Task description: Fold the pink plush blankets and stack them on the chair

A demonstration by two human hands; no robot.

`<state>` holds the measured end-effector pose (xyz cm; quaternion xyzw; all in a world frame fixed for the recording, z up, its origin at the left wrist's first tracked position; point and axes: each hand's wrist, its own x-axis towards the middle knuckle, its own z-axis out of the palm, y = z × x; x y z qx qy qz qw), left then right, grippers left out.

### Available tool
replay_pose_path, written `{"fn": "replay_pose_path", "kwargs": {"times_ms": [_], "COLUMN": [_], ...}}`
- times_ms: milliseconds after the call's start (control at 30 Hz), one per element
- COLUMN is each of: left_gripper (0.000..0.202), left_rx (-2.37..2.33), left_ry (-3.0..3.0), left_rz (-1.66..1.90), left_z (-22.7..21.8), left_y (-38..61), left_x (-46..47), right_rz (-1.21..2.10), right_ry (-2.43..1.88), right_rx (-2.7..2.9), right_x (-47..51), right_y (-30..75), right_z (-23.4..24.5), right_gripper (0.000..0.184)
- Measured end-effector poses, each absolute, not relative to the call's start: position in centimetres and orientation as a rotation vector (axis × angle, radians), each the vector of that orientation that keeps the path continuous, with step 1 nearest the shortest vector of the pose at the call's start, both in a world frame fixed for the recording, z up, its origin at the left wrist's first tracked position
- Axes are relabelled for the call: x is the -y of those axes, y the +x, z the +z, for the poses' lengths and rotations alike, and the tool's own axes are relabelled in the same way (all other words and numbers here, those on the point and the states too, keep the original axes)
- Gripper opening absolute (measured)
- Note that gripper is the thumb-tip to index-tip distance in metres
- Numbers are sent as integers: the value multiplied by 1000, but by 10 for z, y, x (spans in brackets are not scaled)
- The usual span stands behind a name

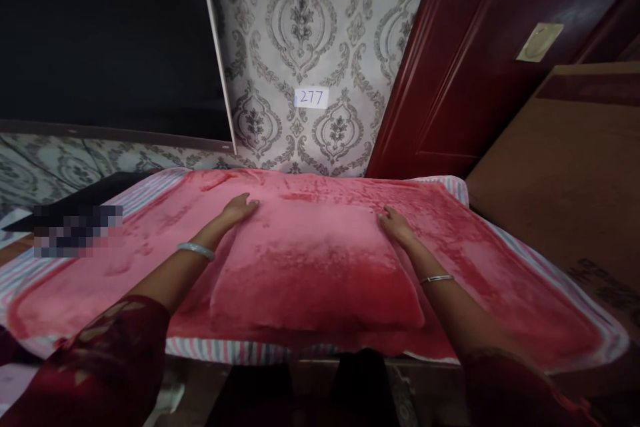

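Note:
A plush pink-and-red cushion lies flat near the middle of a matching fleece blanket. Its color runs from pale pink at the far side to deep red near me. At the far left corner, my left hand is closed with thumb and fingers on the cushion's edge. My right hand likewise grips the far right corner, thumb toward the cushion. Parts of the fingers are hidden at both corners. The blanket's striped border shows along the near edge and both sides.
A large dark television screen stands at the back left, beside patterned wallpaper bearing a paper label reading 277. A dark red door and a large cardboard box border the right side. A blurred dark object sits at the left.

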<state>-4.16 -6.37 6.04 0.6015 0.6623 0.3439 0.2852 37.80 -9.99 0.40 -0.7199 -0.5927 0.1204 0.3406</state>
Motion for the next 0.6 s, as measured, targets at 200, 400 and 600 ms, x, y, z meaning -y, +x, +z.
{"fn": "replay_pose_path", "kwargs": {"times_ms": [200, 400, 600], "left_gripper": [69, 67, 69], "left_rx": [-1639, -1779, -1778], "left_ry": [2485, 2657, 2697], "left_rz": [411, 201, 209], "left_z": [69, 19, -10], "left_y": [31, 44, 37], "left_x": [64, 75, 69], "right_rz": [108, 81, 29], "right_ry": [-1861, -1976, -1916], "right_rx": [2089, 2208, 2164], "right_x": [89, 101, 97], "right_y": [288, 271, 282], "right_z": [47, 10, -19], "right_gripper": [57, 54, 54]}}
